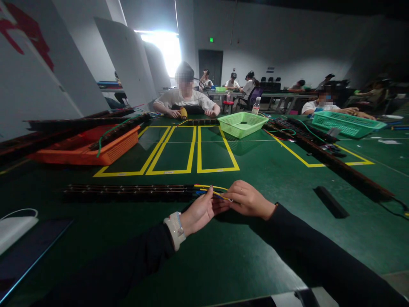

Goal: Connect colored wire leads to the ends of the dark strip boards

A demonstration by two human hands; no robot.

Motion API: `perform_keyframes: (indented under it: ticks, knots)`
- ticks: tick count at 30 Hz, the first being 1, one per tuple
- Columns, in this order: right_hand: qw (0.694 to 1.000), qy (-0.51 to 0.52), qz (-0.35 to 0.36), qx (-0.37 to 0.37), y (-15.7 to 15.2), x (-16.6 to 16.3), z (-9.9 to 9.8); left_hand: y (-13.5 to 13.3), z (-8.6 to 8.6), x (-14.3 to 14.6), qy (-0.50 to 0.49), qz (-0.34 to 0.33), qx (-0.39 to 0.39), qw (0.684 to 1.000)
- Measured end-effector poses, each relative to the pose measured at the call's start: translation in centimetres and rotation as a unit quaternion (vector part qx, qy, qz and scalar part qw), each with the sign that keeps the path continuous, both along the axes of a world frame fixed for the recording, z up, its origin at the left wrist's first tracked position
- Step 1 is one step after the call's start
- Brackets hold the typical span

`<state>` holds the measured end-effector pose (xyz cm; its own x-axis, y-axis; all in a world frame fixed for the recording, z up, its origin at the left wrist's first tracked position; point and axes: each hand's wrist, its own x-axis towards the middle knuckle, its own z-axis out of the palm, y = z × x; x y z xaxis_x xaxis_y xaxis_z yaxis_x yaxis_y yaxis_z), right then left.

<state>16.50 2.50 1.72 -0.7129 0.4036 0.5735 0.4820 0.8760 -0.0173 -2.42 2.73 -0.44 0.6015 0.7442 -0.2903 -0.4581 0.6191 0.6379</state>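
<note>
A long black strip (pixel 128 192) lies across the green table in front of me, with thin lines running along its top. Yellow and blue wires (pixel 204 190) come out of its right end. My left hand (pixel 203 209) is closed around these wires from below, its thumb raised on top. Just to the right, my right hand (pixel 251 199) pinches the wires near their free ends, its fingers bent over them. The two hands touch or nearly touch at the fingertips. Exactly which wires each hand grips is partly hidden.
An orange basket (pixel 118 149) with black strips stands left. Beyond the yellow-taped rectangles (pixel 171 170) are a light green basket (pixel 241 133) and a person (pixel 188 100) with a yellow tool. Right are a long black strip (pixel 345 170), a short black piece (pixel 330 202) and a teal basket (pixel 348 128).
</note>
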Motion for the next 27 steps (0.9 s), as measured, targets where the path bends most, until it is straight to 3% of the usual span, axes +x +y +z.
perform_keyframes:
  ticks: [4, 10, 14, 17, 19, 21, 24, 27]
  knots:
    - [0.970, 0.133, -0.071, -0.193, 0.2, -0.3, -0.4, 0.0, -0.1, -0.1, 0.000, -0.015, 0.034, 0.999]
    - [0.853, 0.285, -0.091, -0.428, 0.8, -0.5, -0.8, 0.0, 0.1, -0.2, 0.004, -0.010, 0.046, 0.999]
    - [0.780, 0.343, -0.091, -0.515, 1.1, -0.7, -1.1, 0.0, 0.4, -0.2, 0.007, -0.005, 0.042, 0.999]
    - [0.760, 0.353, -0.102, -0.537, 1.2, -0.8, -1.2, -0.1, 0.5, -0.1, 0.009, -0.010, 0.038, 0.999]
    - [0.766, 0.339, -0.110, -0.535, 1.3, -0.6, -1.3, -0.1, 0.4, -0.1, 0.011, -0.015, 0.036, 0.999]
    - [0.806, 0.300, -0.133, -0.493, 1.4, -0.5, -1.5, -0.1, 0.4, -0.1, 0.015, -0.013, 0.036, 0.999]
    - [0.903, 0.208, -0.181, -0.330, 1.6, -0.3, -1.7, -0.2, 0.5, -0.2, 0.027, -0.018, 0.038, 0.999]
    - [0.949, 0.148, -0.200, -0.195, 1.6, -0.3, -1.7, -0.3, 0.7, -0.3, 0.041, -0.020, 0.037, 0.998]
